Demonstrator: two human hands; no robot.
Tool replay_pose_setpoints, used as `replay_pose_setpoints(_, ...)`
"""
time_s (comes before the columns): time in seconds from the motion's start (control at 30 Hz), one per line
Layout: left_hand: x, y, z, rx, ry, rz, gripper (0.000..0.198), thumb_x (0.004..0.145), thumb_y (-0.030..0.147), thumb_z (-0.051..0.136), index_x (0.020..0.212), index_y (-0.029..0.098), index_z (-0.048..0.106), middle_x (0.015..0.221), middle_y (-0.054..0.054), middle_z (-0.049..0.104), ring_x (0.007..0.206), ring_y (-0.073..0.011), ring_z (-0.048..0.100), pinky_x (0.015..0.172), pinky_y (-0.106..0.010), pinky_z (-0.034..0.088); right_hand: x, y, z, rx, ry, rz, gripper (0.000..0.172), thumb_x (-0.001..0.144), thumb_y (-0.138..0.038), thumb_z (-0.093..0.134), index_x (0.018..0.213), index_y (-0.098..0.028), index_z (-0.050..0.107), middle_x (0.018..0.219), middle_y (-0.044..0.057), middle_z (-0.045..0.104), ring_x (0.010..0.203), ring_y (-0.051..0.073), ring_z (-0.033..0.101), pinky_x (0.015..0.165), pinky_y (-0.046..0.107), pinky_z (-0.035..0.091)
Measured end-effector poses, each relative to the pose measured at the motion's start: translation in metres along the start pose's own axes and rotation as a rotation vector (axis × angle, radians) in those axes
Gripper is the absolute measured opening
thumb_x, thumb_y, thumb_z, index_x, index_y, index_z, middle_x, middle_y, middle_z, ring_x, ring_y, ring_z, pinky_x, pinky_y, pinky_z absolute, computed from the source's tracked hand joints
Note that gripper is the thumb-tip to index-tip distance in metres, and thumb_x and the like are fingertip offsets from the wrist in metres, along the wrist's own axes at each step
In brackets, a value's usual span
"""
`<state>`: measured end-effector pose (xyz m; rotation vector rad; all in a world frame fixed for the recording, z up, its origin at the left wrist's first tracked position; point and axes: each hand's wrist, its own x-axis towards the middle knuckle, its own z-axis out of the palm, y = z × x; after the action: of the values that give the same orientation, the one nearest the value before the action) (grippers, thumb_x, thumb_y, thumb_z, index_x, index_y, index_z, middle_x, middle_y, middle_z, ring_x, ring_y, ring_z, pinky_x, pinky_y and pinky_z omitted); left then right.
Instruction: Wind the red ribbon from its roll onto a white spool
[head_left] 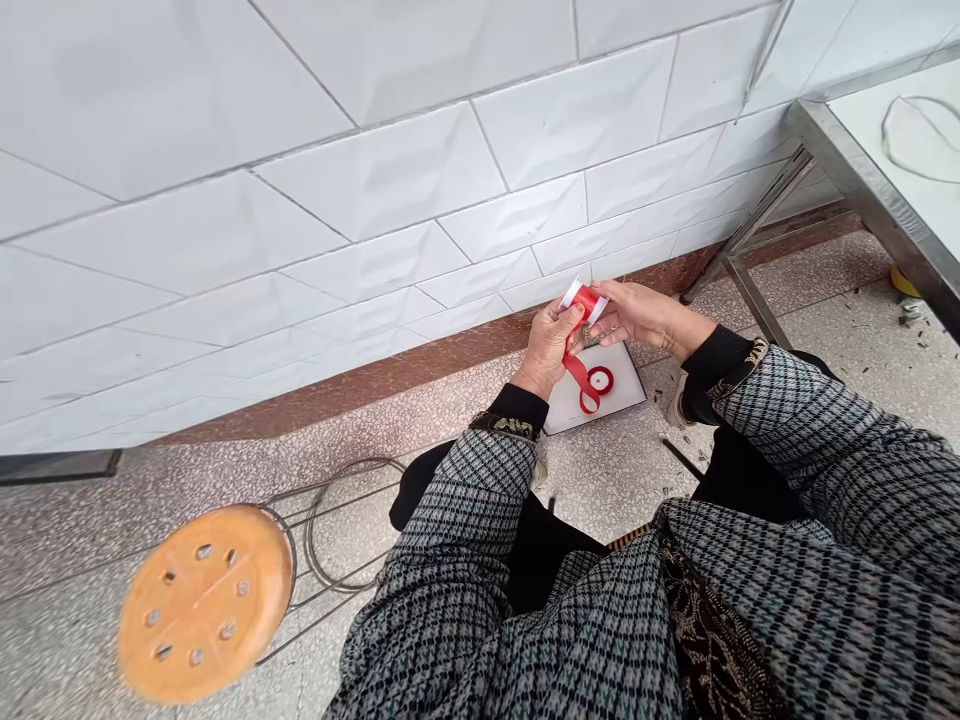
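Observation:
Up in front of me, near the foot of the wall, is a ribbon spool point(586, 299) with white ends and red ribbon around its middle. My left hand point(551, 345) is closed around one side of it, the thumb pressed on the red ribbon. My right hand point(637, 315) grips the other white end with its fingers. A loose length of red ribbon point(581, 378) hangs in a loop below my left hand. Under my hands, a flat roll of dark red ribbon point(606, 382) lies on a white box or board point(626, 372) on the floor.
An orange stool point(206, 600) with wire legs lies on its side at lower left. At right stands a metal-framed table point(885, 190) with a thin wire on top. The tiled wall point(375, 200) rises close in front. Small dark scraps litter the speckled floor point(615, 470).

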<state>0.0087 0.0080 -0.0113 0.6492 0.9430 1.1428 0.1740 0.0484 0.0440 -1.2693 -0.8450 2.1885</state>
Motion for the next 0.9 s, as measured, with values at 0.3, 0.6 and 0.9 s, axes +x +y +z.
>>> replay_pose_setpoints(0.3,-0.002,0.0,0.005,0.018,0.066,0.018,0.066,0.062,0.062,0.111,0.078,0.02,0.062,0.049,0.01,0.048,0.039,-0.0032,0.033,0.039,-0.02,0.024,0.013,0.008,-0.007,-0.106,0.04,-0.072,0.012,0.111,-0.016,0.08,0.104,-0.02,0.071,0.069,0.001,0.073,0.056,0.012,0.068,0.055,0.019,0.066)
replay_pose_setpoints(0.6,-0.002,-0.001,0.004,-0.041,0.036,-0.006,0.063,0.062,0.055,0.113,0.086,0.019,0.067,0.051,0.012,0.049,0.04,-0.0024,0.032,0.041,-0.019,0.024,0.008,0.003,-0.005,0.21,-0.01,0.042,0.016,0.117,-0.022,0.071,0.102,-0.018,0.069,0.071,0.002,0.073,0.056,0.011,0.069,0.057,0.016,0.065)
replay_pose_setpoints(0.9,-0.005,0.002,0.001,-0.068,-0.03,-0.051,0.063,0.076,0.059,0.106,0.076,0.02,0.057,0.051,0.012,0.046,0.037,-0.001,0.029,0.038,-0.019,0.024,0.002,0.0,-0.002,0.377,-0.137,0.179,0.019,0.123,-0.023,0.052,0.114,-0.015,0.066,0.076,0.002,0.073,0.058,0.012,0.071,0.054,0.013,0.063)
